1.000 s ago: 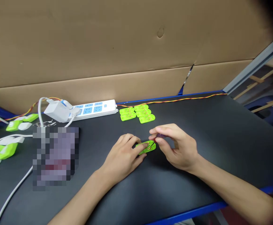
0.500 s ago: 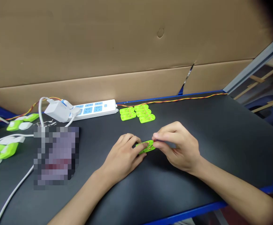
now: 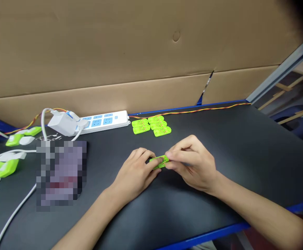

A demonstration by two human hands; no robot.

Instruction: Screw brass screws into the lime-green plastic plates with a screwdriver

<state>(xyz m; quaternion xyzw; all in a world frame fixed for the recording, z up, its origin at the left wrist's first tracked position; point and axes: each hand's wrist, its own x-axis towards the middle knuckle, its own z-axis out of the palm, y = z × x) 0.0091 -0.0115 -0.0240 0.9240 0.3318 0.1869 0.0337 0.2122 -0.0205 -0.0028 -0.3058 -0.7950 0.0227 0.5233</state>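
Observation:
A green plate with small metallic parts (image 3: 164, 159) lies on the dark table, between my two hands. My left hand (image 3: 138, 167) grips it, with the index finger across its top and the thumb along its near edge. At the plate's right end, my right hand (image 3: 193, 163) is pinched with thumb and index finger together; a trace of red shows at the fingertips, but what they hold is mostly hidden. Behind my hands, several similar green plates (image 3: 151, 125) lie grouped on the table.
A white power strip (image 3: 120, 119) with plugs and a white adapter (image 3: 63, 124) lies at the back left. Nearer is a pixelated dark object (image 3: 65, 170). Green and white pieces (image 3: 9, 168) sit at far left. A twisted cable (image 3: 201, 109) follows the back edge, below cardboard (image 3: 141, 52).
My right hand has moved slightly left, so its fingertips now cover more of the plate's right end. My left hand keeps its hold on the plate.

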